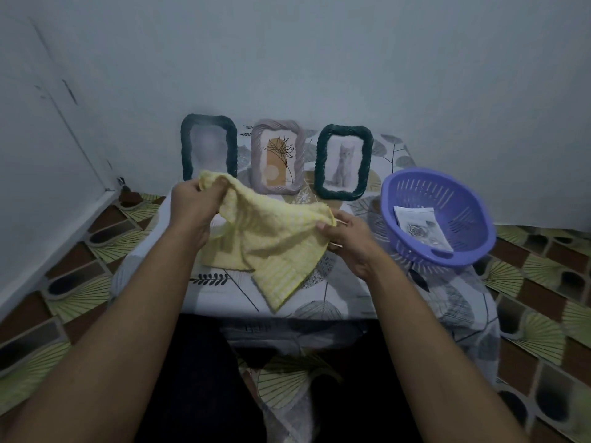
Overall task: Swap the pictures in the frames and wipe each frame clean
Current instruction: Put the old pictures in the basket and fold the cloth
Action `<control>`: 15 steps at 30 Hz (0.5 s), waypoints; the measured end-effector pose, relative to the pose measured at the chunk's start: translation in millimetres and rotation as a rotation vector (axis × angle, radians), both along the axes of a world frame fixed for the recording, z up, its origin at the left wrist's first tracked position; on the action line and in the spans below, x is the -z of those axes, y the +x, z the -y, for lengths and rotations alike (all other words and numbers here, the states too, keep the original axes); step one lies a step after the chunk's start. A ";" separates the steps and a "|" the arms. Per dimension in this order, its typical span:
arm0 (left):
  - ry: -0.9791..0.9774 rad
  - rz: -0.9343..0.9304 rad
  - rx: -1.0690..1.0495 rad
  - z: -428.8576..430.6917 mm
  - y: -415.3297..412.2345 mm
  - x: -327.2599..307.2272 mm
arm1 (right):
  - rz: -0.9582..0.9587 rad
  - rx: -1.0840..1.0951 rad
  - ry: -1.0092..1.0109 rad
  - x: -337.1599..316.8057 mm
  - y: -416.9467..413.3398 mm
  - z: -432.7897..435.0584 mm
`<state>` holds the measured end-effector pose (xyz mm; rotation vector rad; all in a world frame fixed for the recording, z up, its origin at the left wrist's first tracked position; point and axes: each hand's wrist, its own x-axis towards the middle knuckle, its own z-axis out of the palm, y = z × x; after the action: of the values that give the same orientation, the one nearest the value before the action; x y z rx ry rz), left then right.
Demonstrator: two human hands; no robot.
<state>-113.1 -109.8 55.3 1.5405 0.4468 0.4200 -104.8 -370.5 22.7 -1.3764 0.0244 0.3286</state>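
- While the left hand (192, 203) grips a bunched corner of the cloth (265, 238) above the table (224, 292), it sits just in front of the left frame (208, 145), the nearest of the frames to it
- Left frame: dark rim, upright at the table's far edge, long axis vertical (its picture is too blurred to read)
- Cloth: yellow, stretched between both hands, slanting from high on the left to lower on the right, with a loose end hanging to the table
- Mid frame (277, 156): pale rim, plant drawing, upright beyond the cloth's middle
- Right frame (343, 161): dark green rim, cat picture, upright beyond the right hand (348, 238)
- Right hand: pinches the cloth's other edge, lower than the left
- Basket (463, 199): purple, right of that hand, holding a flower print (422, 228)
- Judgement: every frame lies past the cloth, so wiping calls for a forward reach, shortest for the left hand
- Count: three frames, one cloth, one basket, at least one print
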 end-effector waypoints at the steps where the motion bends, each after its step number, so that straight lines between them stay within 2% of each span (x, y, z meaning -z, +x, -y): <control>1: 0.012 -0.002 -0.017 -4.1 0.1 2.6 | 0.011 0.016 0.039 -2.0 0.5 1.6; 4: 0.055 -0.074 -0.059 -8.1 0.6 3.7 | 0.024 0.082 0.186 -9.6 0.7 3.4; 6: -0.027 -0.157 -0.021 -5.4 -0.1 1.6 | 0.047 0.117 0.273 -12.7 0.8 2.5; 9: -0.141 -0.275 0.176 3.1 -6.4 -0.7 | 0.082 0.157 0.318 -15.1 2.6 0.1; 11: -0.159 -0.262 0.282 7.7 -11.6 3.4 | 0.098 0.173 0.332 -18.2 4.0 -0.8; 15: -0.074 -0.269 0.416 8.1 -15.0 23.3 | 0.062 0.204 0.408 -23.2 5.6 0.0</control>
<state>-128.1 -117.9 32.1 1.5745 0.3310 -0.1268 -99.2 -370.5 45.9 -0.9684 0.0437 0.1103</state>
